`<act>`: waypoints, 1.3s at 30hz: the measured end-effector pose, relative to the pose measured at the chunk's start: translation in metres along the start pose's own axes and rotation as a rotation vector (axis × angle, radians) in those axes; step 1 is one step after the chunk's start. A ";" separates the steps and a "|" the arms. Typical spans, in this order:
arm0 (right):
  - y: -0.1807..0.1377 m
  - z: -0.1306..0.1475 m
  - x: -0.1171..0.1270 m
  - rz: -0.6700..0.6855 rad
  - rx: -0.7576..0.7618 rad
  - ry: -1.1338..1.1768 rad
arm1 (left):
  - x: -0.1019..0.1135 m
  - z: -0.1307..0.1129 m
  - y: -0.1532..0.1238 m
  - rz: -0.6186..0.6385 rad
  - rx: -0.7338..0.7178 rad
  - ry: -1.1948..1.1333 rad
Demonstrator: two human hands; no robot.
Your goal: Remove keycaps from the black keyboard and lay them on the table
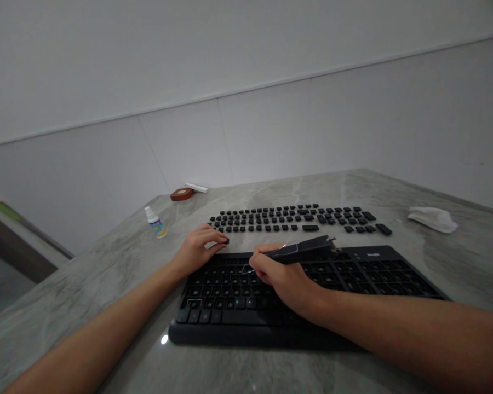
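A black keyboard lies on the table in front of me, with most of its key sockets bare and a few keycaps in its lowest rows. My right hand is closed around a black keycap puller, whose thin wire loop points down at the upper left part of the keyboard. Just behind the keyboard's top left corner, my left hand pinches a small black keycap between thumb and fingers. Rows of loose keycaps are laid out beyond the keyboard, in keyboard order.
On the left stands a white spray bottle. A reddish-brown case and a white strip lie near the wall. To the right is a crumpled white cloth or tissue. The grey marbled table meets a white wall.
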State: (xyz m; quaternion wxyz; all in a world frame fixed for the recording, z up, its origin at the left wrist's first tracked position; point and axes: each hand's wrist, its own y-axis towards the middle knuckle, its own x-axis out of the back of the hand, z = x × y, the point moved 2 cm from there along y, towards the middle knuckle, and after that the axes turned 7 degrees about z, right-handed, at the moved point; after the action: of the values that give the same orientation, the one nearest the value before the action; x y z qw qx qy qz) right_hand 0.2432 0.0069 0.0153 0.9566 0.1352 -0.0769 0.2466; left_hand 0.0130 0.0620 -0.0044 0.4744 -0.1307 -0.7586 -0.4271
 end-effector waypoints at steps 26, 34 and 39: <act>0.000 0.000 -0.001 0.061 -0.002 -0.018 | -0.008 -0.009 0.007 0.137 -0.003 0.267; -0.001 -0.002 -0.001 0.098 0.037 -0.087 | -0.011 -0.003 0.007 0.225 0.010 0.193; -0.002 -0.002 0.000 0.112 0.067 -0.116 | -0.013 -0.001 0.006 0.252 0.019 0.178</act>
State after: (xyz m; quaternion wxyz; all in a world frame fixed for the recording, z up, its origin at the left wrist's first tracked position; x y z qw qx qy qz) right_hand 0.2438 0.0060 0.0134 0.9302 0.1765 -0.1315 0.2937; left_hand 0.0236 0.0676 -0.0118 0.5907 -0.1820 -0.6953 -0.3668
